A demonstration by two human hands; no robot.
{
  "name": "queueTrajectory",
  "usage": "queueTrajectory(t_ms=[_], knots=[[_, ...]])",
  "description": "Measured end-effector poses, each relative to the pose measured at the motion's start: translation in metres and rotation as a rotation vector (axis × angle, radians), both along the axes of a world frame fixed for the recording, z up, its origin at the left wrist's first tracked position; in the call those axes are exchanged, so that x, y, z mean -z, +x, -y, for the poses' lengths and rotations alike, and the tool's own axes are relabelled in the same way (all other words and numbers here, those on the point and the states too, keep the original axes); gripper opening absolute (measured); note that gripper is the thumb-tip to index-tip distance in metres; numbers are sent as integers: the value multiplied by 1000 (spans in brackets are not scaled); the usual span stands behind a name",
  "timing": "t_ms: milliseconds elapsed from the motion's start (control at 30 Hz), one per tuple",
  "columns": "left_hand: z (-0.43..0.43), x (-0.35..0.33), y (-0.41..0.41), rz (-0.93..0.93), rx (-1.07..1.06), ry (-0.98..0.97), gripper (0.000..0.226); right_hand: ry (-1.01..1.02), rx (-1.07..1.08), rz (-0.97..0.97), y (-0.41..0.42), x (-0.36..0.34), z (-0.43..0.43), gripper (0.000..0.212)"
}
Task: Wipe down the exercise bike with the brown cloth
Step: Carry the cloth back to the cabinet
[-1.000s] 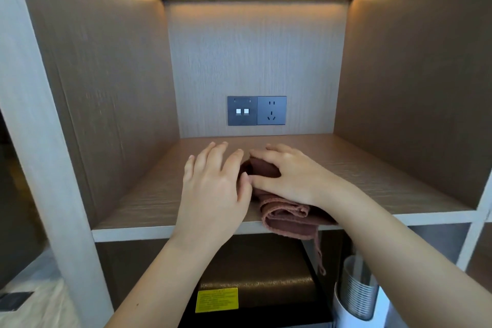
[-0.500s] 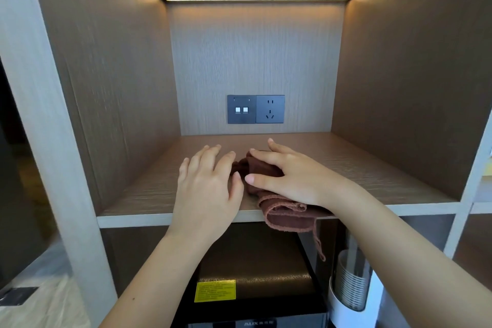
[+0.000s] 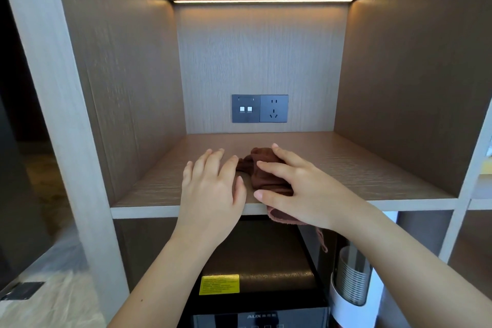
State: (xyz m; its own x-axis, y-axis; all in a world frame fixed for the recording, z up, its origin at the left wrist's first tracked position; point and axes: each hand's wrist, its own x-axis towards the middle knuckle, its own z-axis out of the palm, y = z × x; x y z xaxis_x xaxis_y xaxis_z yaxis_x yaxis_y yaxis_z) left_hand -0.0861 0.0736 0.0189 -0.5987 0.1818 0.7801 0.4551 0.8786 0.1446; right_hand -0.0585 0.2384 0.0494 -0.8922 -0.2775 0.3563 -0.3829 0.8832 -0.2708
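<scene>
The brown cloth (image 3: 262, 173) lies bunched on the wooden shelf (image 3: 359, 168), one corner drooping over the front edge. My right hand (image 3: 300, 186) rests on top of it, fingers spread and curling around the bundle. My left hand (image 3: 213, 186) lies flat on the shelf just left of the cloth, fingers apart, its fingertips touching the cloth's edge. No exercise bike is in view.
The shelf is a deep cubby with side walls, a lit top and a grey socket panel (image 3: 259, 108) on the back wall. Below it stands a black appliance (image 3: 255, 287) with a yellow label. A white holder with stacked cups (image 3: 351, 282) hangs at lower right.
Both hands have shifted slightly back toward the shelf's front edge. The right hand has gathered more of the cloth under it, so less hangs over the edge.
</scene>
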Motion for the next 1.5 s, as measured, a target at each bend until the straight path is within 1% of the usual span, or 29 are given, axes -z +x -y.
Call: queueTrajectory(t_ms=[300,533,900,1033,1133,1367,1500], knots=[[12,-2,-4,13,-22,-37,33,74,35,-94,-6,5,8,51],[25,-8,-13,129,34,-85,43,63,47,-58,-20,4,18,51],[57,-19,-33,153,9,-175,47,65,119,36,-47,3,45,53],[69,-17,-33,130,30,-128,45,67,133,51,-55,2,60,53],[76,-13,-34,164,4,-142,49,65,145,68,-63,1,71,53],[76,-10,-34,150,-15,-141,53,44,129,50,-75,0,86,50],[75,-9,-33,141,-22,-144,52,-16,139,-15,-68,0,86,48]])
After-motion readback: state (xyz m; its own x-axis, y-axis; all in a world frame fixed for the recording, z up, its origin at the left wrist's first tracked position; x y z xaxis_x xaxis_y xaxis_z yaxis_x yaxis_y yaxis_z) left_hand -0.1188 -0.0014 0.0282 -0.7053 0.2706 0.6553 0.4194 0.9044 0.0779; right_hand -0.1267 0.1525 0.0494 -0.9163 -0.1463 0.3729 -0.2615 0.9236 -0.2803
